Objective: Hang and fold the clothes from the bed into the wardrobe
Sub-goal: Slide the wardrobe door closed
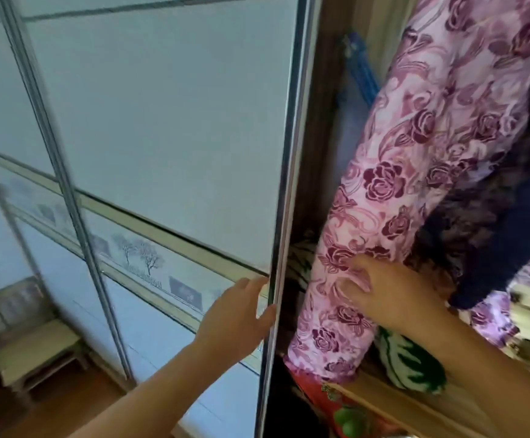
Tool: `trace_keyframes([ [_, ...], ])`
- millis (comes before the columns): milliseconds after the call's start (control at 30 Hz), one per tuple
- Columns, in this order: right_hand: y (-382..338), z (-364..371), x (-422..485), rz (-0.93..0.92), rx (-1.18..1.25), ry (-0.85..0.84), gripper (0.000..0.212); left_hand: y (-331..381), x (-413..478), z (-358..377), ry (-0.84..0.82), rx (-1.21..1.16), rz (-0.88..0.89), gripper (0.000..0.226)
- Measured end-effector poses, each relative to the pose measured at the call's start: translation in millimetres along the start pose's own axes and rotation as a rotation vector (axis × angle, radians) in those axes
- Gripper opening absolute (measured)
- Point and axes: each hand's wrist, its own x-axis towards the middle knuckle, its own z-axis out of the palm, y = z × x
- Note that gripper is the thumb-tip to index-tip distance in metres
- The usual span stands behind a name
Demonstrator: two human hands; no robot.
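I see my left hand [238,314] at the edge of the sliding door [162,128] of the wardrobe, fingers loosely curled around the metal frame [284,197] that runs down its right side, thumb on the front face; it grips the door edge and nothing else. The door is pale, with a narrow band of printed trees [140,257] across the middle, and it stands slid to the left so the inside of the wardrobe is open on the right.

My right hand [387,295] reaches into the opening, fingers spread flat and pressed against a pink dress [393,172] with a dark purple rose print. It is not clenched on the cloth; the palm and fingertips just lie on it. The dress hangs long and upright inside the wardrobe, just beside the door frame, its lower hem near the wooden shelf [393,403] below.

To the right of the dress hangs a dark blue garment [510,222], touching it. Behind the dress, higher up, I can make out a blue hanger [360,67]. On the shelf under my right forearm lies a green and white folded cloth [412,365], and below the hem sits something red with a green patch [346,412]; I cannot tell what it is.

At the lower left, a pale wooden stool [36,349] stands on the brown floor [77,403]
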Motion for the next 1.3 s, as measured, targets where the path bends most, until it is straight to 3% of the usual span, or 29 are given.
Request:
trace_keyframes([
  [200,-79.5,-4.3,53.7,-0.107,0.116,0.100,0.092,-25.1,19.9,-6.8,0.012,-0.044,0.040,0.052],
  [367,-103.4,1.4,71.7,-0.090,0.175,0.182,0.058,-15.1,34.2,-2.1,-0.017,-0.098,0.105,0.029],
  [467,-100.2,2.7,69.7,-0.112,0.138,0.206,0.050,-10.6,36.9,0.7,-0.011,-0.093,0.125,0.023],
  [600,-85.6,-1.8,59.8,-0.105,0.091,0.234,0.051,-0.9,34.0,2.2,-0.025,-0.047,0.207,0.024],
  [767,-54.6,-11.6,30.7,-0.066,0.066,0.247,0.068,16.4,28.5,8.6,-0.019,0.092,0.339,0.038],
  [900,-24.2,-29.7,-4.2,-0.002,0.032,0.254,0.061,28.1,27.9,13.5,0.044,0.189,0.458,0.038],
  [1100,23.2,-59.7,-57.7,0.217,-0.115,0.236,0.062,39.7,37.8,12.9,0.135,0.252,0.558,0.039],
  [1167,36.6,-69.1,-76.7,0.236,-0.081,0.317,0.075,46.4,41.7,9.8,0.231,0.226,0.595,0.042],
  [1233,46.4,-77.2,-96.0,0.202,-0.033,0.449,0.108,51.5,45.4,2.0,0.379,0.176,0.585,0.049],
  [1300,57.2,-84.8,-116.1,0.149,-0.259,0.626,0.120,57.0,50.6,-6.3,0.489,0.133,0.517,0.065],
])
